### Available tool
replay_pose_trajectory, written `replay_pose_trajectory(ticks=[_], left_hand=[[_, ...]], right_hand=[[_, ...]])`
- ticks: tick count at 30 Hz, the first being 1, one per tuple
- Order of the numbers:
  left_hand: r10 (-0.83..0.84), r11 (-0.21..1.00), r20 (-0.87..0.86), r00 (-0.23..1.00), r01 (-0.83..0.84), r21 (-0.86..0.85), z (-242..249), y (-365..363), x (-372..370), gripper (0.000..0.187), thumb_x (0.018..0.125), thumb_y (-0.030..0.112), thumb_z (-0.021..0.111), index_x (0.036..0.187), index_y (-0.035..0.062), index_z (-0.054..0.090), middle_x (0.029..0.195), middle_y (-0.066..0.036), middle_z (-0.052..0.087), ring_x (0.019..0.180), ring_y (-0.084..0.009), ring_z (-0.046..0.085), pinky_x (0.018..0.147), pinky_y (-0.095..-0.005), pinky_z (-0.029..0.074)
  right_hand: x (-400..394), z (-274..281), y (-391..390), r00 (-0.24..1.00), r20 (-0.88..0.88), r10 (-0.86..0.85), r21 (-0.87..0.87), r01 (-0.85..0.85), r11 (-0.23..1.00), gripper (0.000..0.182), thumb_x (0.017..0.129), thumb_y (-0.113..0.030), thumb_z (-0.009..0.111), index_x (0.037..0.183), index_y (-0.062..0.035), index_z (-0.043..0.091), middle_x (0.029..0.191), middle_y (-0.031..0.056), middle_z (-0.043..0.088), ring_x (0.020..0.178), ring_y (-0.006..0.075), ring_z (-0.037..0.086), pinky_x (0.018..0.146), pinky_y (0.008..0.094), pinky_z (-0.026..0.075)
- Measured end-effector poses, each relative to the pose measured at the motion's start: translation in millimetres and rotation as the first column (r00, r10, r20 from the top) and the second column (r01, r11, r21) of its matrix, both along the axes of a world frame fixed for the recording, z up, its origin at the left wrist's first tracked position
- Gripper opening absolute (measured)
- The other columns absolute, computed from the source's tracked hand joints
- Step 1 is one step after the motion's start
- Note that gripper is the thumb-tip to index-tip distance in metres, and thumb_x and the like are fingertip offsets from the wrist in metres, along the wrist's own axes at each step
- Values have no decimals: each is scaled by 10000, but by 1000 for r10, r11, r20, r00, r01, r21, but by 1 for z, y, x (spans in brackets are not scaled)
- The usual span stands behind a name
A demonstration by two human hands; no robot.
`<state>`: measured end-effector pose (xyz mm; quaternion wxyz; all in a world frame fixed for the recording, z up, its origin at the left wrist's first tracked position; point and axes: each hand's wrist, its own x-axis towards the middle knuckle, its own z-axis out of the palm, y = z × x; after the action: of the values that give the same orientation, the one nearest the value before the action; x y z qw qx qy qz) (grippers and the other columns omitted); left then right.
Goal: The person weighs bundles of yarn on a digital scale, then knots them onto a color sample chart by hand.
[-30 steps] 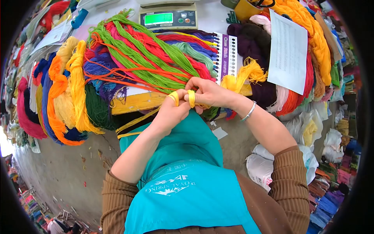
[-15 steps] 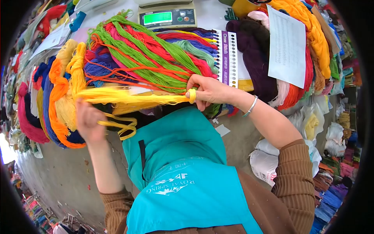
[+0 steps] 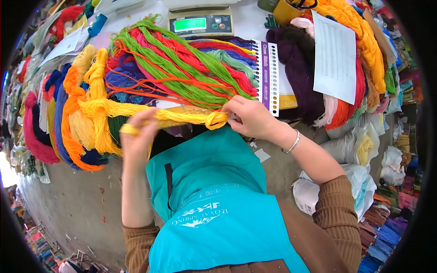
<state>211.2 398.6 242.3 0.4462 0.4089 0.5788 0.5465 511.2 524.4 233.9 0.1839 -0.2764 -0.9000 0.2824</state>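
Observation:
A hank of yellow thread [image 3: 182, 116] stretches across the table's front edge, its looped end at the right. My right hand [image 3: 251, 118] pinches that looped end between thumb and fingers. Closed beside the hank's middle is my left hand [image 3: 139, 140], slightly blurred, with a yellow strand bunched at its fingers. At the left, the hank runs over hanging orange thread [image 3: 73, 100] and a second golden-yellow bundle [image 3: 96, 77]. Just behind my hands lie green thread bundles [image 3: 182, 77] mixed with red and orange strands.
A perforated thread card [image 3: 267, 75] holds several coloured skeins. Behind it stands a scale [image 3: 200, 23] with a lit green display. At the right, a printed sheet [image 3: 334, 59] lies over dark purple thread [image 3: 296, 82]. Plastic bags [image 3: 359, 136] sit beyond my right arm.
My left hand has moved right along the hank, and the loose yellow loops that hung beside it are now mostly out of sight. My right hand stays at the looped end, slightly lower and farther right.

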Motion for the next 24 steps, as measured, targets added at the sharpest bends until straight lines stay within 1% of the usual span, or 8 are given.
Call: replay_pose_trajectory(ticks=[1,2,5,10,19,21,22,24], left_hand=[[-85,965,-390,917,174,198,-20,9,11,352,837,77,732,1179,51,653,1025,-52,585,890,-156,568,772,-282,461],[-113,969,-524,844,211,131,-16,10,29,374,805,51,762,1163,35,654,1093,-66,569,916,-132,550,770,-260,443],[-101,962,-771,629,258,84,-23,21,53,401,789,114,781,1163,53,649,1155,-137,572,1005,-291,608,841,-379,492],[-101,967,-839,535,251,43,-26,32,64,345,795,116,763,1120,80,655,1134,-108,587,973,-313,624,799,-407,506],[-100,957,-864,494,284,52,-33,40,62,196,849,113,692,1020,92,599,1057,-102,611,851,-331,640,689,-438,504],[-92,957,-873,480,284,56,-32,44,63,176,871,145,675,1009,105,572,1037,-101,614,811,-332,646,648,-454,503],[-172,959,-842,511,282,-25,-30,45,63,173,887,154,657,1015,96,556,1001,-129,618,811,-349,643,657,-465,500],[-245,956,-802,544,275,-106,-25,48,64,171,904,162,639,1022,87,540,964,-156,623,811,-365,639,666,-477,497]], right_hand=[[-1,-3,2,1000,-1,1,4,-1,1000,187,777,-50,662,956,-51,608,911,121,616,787,312,649,668,395,542],[-2,-5,3,1000,17,20,53,-21,998,187,774,-56,662,953,-48,609,895,122,608,787,315,648,667,399,541],[-4,-7,5,998,44,45,105,-49,993,191,763,-63,663,945,-40,609,871,126,595,783,324,644,665,410,538],[-5,-5,11,997,10,75,42,-75,996,173,748,-73,666,899,-33,593,851,129,583,771,330,639,653,420,535],[-14,-11,11,982,182,53,140,-79,987,123,757,-80,642,843,-34,567,833,130,595,751,333,640,640,431,530],[-10,-19,15,995,-100,20,-22,-23,1000,133,740,-56,644,845,-28,567,829,136,601,692,324,618,617,409,515],[-6,-19,18,990,-136,-19,-218,-11,976,137,749,-30,649,867,-27,579,798,90,588,655,212,602,581,331,479],[1,-17,22,980,-148,-131,-569,24,822,128,775,-12,653,888,-30,594,776,25,559,665,87,554,572,252,434]])
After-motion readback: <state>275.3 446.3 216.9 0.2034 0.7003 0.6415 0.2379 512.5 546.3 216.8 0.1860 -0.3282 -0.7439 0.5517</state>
